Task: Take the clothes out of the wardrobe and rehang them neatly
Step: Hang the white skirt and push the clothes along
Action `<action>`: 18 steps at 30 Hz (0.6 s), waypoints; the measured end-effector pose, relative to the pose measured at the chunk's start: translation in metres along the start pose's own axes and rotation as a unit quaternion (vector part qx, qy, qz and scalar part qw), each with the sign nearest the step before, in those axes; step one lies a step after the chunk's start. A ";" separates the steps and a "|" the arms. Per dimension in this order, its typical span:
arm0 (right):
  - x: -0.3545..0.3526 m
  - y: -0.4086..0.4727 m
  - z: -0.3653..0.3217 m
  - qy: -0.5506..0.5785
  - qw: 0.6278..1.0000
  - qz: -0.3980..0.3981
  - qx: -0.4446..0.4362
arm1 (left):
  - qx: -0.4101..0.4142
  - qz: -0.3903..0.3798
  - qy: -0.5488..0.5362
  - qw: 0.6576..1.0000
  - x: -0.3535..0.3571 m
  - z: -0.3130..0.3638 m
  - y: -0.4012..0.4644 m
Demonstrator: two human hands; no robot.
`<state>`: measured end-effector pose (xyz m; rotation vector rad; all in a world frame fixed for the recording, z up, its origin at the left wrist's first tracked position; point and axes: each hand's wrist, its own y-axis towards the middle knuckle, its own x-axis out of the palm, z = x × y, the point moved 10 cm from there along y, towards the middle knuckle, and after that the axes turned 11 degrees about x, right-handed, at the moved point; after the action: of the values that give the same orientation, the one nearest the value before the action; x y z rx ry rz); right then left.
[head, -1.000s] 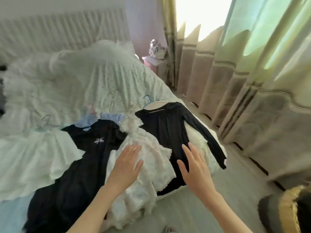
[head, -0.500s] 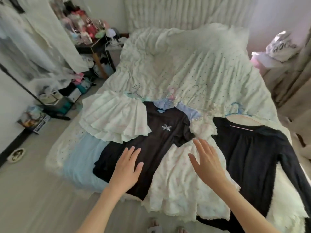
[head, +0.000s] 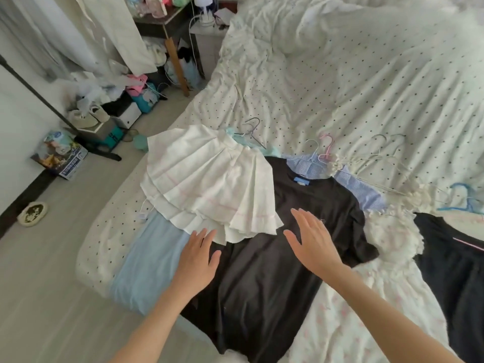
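Clothes [head: 262,258] lie spread on the bed [head: 340,87]; both hands' grip wide, left hand [head: 195,260], right hand [head: 313,243].

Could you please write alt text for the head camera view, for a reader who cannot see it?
Two open hands, left hand and right hand, reach over a black T-shirt spread on a dotted bed. A white pleated skirt overlaps its left side, and a white frilly dress lies to its right, with wire hangers beyond.

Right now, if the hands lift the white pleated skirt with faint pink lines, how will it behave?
The white pleated skirt looks thin and light, so it would likely droop. Its layered pleats may fan open. It overlaps the black T-shirt, so that might drag along.
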<state>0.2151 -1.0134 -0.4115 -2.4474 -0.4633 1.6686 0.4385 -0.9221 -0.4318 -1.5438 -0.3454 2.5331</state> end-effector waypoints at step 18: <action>0.140 0.364 -0.024 -0.028 0.985 -0.071 0.157 | 0.068 -0.117 0.051 0.990 0.090 -0.180 0.273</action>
<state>0.3472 -1.3084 -0.6306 -2.0974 -0.3408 1.6172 0.5541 -1.1419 -0.6630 -1.4801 -0.3138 2.2427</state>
